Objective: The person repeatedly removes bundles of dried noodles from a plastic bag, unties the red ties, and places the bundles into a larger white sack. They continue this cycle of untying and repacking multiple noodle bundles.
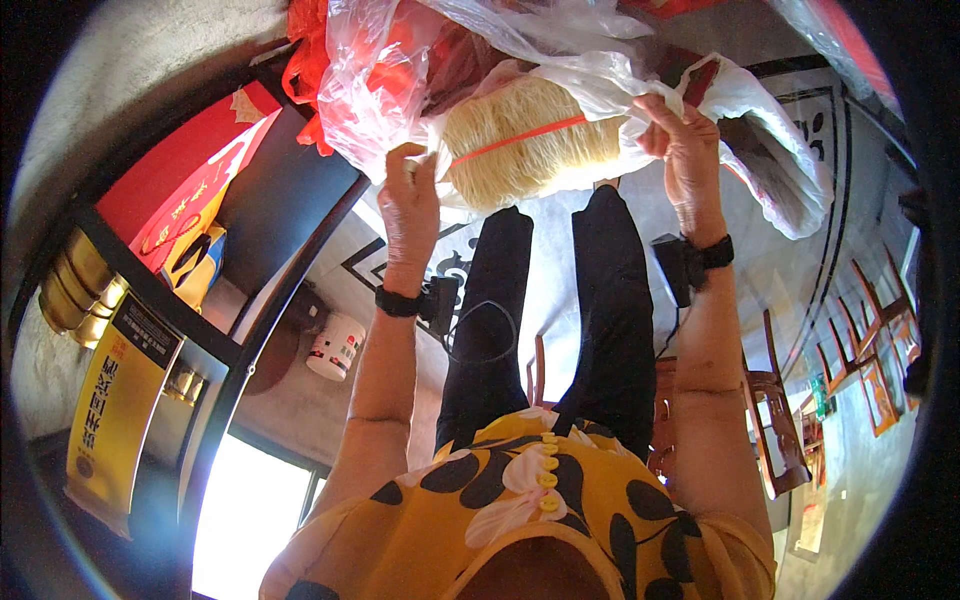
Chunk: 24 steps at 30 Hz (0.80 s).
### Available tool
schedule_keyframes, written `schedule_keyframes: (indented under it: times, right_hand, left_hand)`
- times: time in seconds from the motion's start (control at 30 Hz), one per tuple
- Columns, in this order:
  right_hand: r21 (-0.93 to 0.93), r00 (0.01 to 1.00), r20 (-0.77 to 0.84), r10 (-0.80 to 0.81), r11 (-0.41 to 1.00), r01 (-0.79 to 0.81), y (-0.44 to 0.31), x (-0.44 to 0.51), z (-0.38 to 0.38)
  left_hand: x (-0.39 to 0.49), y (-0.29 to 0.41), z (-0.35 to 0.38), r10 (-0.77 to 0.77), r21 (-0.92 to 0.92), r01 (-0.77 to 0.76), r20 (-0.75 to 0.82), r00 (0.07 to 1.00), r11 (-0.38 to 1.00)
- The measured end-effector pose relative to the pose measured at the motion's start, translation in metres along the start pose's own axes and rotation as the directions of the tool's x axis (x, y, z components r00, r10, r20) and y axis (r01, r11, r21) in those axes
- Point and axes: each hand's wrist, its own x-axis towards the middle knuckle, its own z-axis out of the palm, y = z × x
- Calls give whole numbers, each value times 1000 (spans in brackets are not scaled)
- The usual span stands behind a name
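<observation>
A bundle of dried rice noodles (525, 127), bound with a red strap (517, 142), lies in an opened white plastic bag (600, 86). At the bundle's left end, my left hand (410, 202) pinches the edge of the bag between thumb and fingers. Beyond its right end, my right hand (686, 161) grips the bag's rim. Clear plastic (367, 97) and a red plastic bag (304, 60) bunch up beside and above the bundle. Another part of white plastic (795, 172) hangs to the right of my right hand. Both wrists wear black straps with small devices.
A dark-framed shelf (300, 247) on the left holds a red gift box (187, 172), a yellow box (120, 405) bearing writing and gold containers (75, 285). Near it is a white printed paper tub (335, 346). Wooden chairs (776, 427) stand on the right, on the grey floor.
</observation>
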Motion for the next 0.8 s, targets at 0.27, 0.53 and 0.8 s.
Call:
schedule_keyframes:
  times: [0.27,0.53,0.8]
  right_hand:
    - [-149,991,-58,-118,983,109,-33,-5,-67]
    - [-374,991,26,-132,918,133,-29,9,-78]
    - [-141,990,30,-136,980,139,-30,41,-100]
  left_hand:
    - [-2,-30,-13,12,716,-85,106,994,693]
    - [2,-52,-31,60,489,-59,14,998,870]
    - [-8,33,0,407,773,-352,133,903,528]
